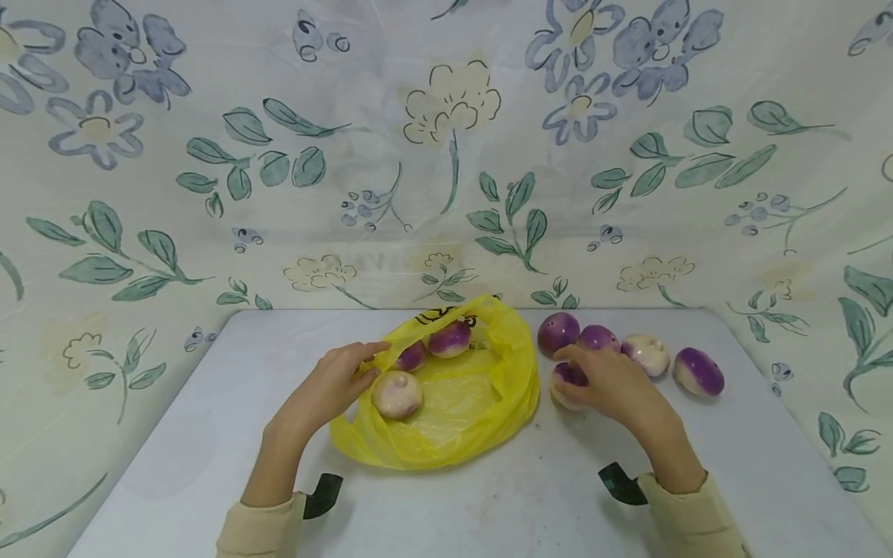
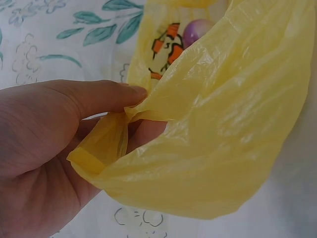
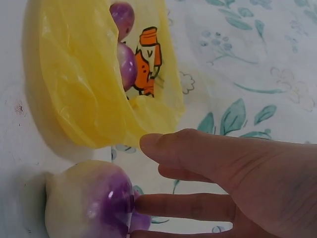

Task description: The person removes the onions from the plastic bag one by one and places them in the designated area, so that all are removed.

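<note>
A yellow plastic bag (image 1: 446, 453) lies on its side with its mouth facing the person. My left hand (image 1: 324, 387) pinches the left part of its rim between thumb and fingers, and the pinched film (image 2: 114, 131) shows up close in the left wrist view. Inside sit a pale turnip (image 1: 398, 395) and two purple-topped turnips, one at the back (image 1: 449, 339). My right hand (image 1: 621, 387) is at a purple-and-white turnip (image 3: 84, 203) just right of the bag. Its fingers are extended along that turnip's far side, with the thumb apart from it; whether they touch is unclear.
Behind and right of my right hand are several other turnips: a purple one (image 1: 558, 333), a second purple one (image 1: 598, 339), a mostly white one (image 1: 645, 355) and one farther right (image 1: 700, 372). The white table (image 1: 195, 434) meets a flower-printed cloth (image 1: 446, 170) at the back.
</note>
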`<state>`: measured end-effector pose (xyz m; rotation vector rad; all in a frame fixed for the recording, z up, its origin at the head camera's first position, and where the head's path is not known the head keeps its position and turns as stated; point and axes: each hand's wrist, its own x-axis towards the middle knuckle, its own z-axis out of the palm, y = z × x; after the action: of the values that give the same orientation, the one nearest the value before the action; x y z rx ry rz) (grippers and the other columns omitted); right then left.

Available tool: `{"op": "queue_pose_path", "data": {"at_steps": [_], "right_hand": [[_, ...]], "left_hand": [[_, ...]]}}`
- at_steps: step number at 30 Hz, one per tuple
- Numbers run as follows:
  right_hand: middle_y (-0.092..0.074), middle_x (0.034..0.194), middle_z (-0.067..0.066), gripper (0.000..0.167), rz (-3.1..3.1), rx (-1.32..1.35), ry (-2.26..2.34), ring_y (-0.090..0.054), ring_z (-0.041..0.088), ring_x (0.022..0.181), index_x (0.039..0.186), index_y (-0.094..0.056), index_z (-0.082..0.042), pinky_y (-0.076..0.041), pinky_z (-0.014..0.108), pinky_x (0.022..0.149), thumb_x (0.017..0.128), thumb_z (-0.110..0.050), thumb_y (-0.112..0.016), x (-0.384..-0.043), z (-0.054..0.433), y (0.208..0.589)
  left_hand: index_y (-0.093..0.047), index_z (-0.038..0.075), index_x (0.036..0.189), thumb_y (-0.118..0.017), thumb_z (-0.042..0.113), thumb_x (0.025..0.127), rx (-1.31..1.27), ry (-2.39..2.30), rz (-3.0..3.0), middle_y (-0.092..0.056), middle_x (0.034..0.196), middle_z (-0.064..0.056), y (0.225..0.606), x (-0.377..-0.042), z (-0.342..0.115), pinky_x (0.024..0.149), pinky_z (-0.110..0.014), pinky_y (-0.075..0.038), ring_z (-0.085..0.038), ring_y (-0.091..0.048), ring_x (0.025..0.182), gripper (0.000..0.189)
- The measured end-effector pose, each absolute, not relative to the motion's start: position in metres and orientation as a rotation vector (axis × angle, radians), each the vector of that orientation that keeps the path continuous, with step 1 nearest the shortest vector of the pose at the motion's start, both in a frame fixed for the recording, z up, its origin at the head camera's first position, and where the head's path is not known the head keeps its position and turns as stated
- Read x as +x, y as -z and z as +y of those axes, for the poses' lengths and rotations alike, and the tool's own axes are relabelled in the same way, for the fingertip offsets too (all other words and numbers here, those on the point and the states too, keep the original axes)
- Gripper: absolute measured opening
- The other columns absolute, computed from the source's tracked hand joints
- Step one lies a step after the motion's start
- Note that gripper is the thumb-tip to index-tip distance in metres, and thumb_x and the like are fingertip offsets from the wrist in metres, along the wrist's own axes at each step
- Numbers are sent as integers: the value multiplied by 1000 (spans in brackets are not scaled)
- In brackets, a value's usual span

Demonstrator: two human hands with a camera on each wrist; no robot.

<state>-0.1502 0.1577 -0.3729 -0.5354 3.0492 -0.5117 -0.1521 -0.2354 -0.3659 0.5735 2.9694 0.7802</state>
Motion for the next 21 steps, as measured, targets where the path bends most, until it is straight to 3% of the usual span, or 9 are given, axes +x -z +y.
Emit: {"op": "queue_pose_path", "data": {"at_steps": [8, 15, 21], "right_hand": [[-72, 114, 5, 46, 3030, -521, 506, -66, 21, 91, 127, -64, -16, -59, 43, 83, 87, -36, -74, -148, 155, 368], [-71, 118, 5, 47, 3037, -566, 515, -63, 17, 88, 129, -62, -18, -58, 43, 86, 87, -35, -74, -145, 149, 366], [-67, 97, 1, 46, 3059, -641, 508, -54, 13, 80, 128, -63, -17, -56, 31, 76, 86, -31, -75, -142, 141, 364]], "left_hand": [[-59, 4, 133, -63, 5, 94, 574, -784, 2968, -67, 125, -13, 365, -152, -235, 89, -40, -58, -23, -65, 102, 40], [-58, 4, 134, -63, 5, 94, 552, -783, 2960, -66, 128, -13, 364, -152, -235, 91, -42, -57, -26, -65, 107, 40], [-58, 4, 134, -62, 5, 94, 558, -791, 2958, -65, 129, -14, 363, -152, -235, 93, -44, -56, -28, -65, 109, 40]]}}
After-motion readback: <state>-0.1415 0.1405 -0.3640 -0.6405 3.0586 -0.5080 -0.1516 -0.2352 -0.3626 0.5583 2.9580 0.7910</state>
